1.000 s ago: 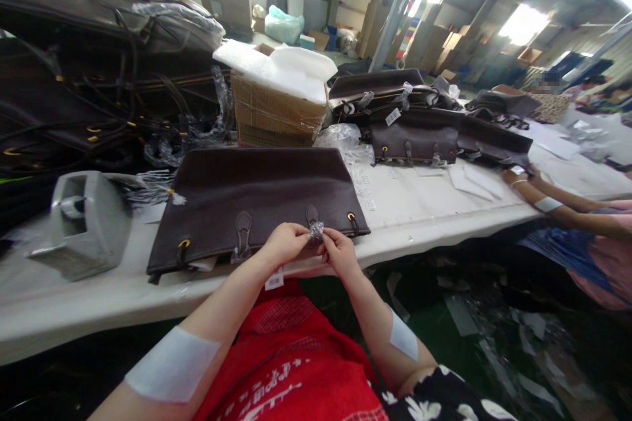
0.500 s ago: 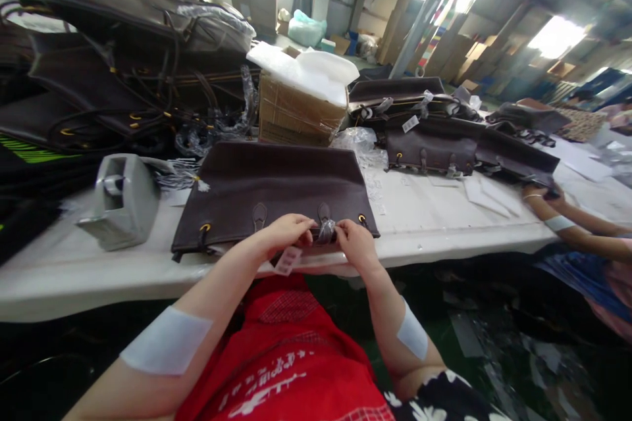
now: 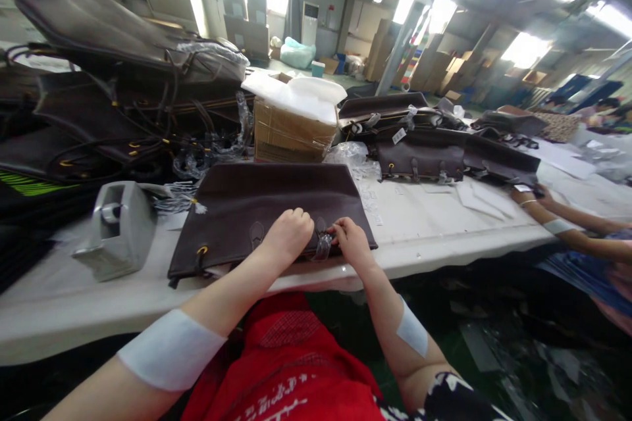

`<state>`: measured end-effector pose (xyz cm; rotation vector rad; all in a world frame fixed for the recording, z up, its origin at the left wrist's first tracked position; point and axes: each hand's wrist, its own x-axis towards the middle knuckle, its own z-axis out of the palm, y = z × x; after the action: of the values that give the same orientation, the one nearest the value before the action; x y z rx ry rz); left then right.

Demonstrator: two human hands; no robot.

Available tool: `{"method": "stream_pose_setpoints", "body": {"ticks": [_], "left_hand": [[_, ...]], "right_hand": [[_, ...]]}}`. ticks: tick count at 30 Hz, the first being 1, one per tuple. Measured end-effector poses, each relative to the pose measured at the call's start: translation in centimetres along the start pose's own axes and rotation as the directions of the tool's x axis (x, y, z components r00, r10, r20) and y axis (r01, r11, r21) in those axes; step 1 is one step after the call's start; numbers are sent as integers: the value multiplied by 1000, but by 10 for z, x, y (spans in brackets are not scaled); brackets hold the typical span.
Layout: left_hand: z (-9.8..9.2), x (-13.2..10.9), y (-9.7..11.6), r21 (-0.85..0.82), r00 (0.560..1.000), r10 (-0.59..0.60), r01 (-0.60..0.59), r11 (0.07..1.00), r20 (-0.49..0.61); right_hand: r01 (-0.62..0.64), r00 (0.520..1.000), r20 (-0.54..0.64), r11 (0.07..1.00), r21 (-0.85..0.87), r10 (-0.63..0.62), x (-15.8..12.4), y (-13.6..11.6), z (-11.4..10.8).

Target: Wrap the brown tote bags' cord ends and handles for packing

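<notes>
A dark brown leather bag lies flat before me at the table's front edge, with two leather tabs and a brass eyelet along its near side. My left hand is closed with its knuckles up over the bag's near part, beside the right tab. What its fingers hold is hidden. Clear plastic film is wrapped around the strap fastening below that tab. My right hand pinches at this wrapped strap from the right, thumb and fingertips together.
To the left stands a grey tape dispenser, with white tassel strings beside it. Behind are a cardboard box and a heap of dark bags. More bags lie right, near a co-worker's arms.
My left hand has risen slightly and turned knuckles up, its fingers now curled. The white printed tag beneath it is out of sight. My right hand stays at the wrapped strap.
</notes>
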<state>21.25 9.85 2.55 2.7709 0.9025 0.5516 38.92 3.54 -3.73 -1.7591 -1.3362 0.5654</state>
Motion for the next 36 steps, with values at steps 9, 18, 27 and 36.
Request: {"method": "stream_pose_setpoints", "body": {"ticks": [9,18,27,36], "left_hand": [[46,-40,-22,-259,995,-103,102,961,10],[34,-47,-30,-149,969,-198,176,973,-146],[24,-51,-40,-214,987,-137,152,965,79],[33,-50,-34,-135,979,-192,200,970,69]], "right_hand": [[-84,996,27,902,422,80,-4,7,7],[-94,994,9,818,567,108,-1,3,7],[-299,953,197,627,719,229,-2,-14,17],[-207,975,193,776,596,112,-3,-12,38]]}}
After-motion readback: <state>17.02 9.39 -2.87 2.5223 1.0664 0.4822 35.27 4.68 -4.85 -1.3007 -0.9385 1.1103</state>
